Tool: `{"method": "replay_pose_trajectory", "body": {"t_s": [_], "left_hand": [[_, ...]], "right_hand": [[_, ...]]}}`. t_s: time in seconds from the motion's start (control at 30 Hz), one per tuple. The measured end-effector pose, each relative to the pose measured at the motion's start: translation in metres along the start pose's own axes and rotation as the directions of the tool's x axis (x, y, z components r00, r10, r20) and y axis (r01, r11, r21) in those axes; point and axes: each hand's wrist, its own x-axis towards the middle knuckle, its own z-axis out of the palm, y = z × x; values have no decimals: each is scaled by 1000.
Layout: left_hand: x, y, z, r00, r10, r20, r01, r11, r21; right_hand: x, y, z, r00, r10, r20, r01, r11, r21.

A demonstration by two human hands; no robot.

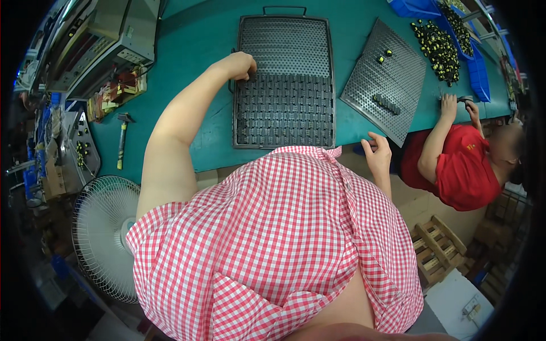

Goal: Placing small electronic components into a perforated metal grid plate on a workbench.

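Red-and-white checked cloth [273,227] on our torso lies closest. Beyond it, our left hand [243,66] bends down over the left rim of the metal tray [284,48], at the far end of the rows of dark blocks [286,113]; its fingertips are hidden, so we cannot tell whether they pinch anything. Our right hand [377,152] hangs by the tabletop's [190,51] near edge, thumb and fingers parted, nothing between them. The tray sits straight ahead, its nearer half covered by blocks, its farther half bare perforated metal. To work this row well, we judge a light touch square to the row best, leaving neighbouring blocks unnudged. Just right lies a loose perforated plate [392,71]. On the co-worker's red shirt [463,176] we see a small yellow mark; the tray and blocks show us no readable writing.
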Motion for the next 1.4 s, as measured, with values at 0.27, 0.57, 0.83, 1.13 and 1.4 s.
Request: {"method": "replay_pose_trajectory", "body": {"t_s": [0.27,0.57,0.83,1.13,1.4], "left_hand": [[13,6,-3,999,43,23,-47,980,192],[16,9,-9,997,35,67,-50,969,242],[18,12,-10,998,-54,27,46,967,250],[25,6,-6,990,-84,112,49,957,285],[19,10,-5,984,-45,170,-9,953,303]], "right_hand": [[-5,-6,1,998,31,51,-32,999,22],[-7,-4,7,995,56,82,-60,997,53],[-5,-7,11,991,41,126,-46,998,35],[-3,-5,13,987,87,134,-94,994,50],[-3,-4,14,986,84,143,-92,994,50]]}}
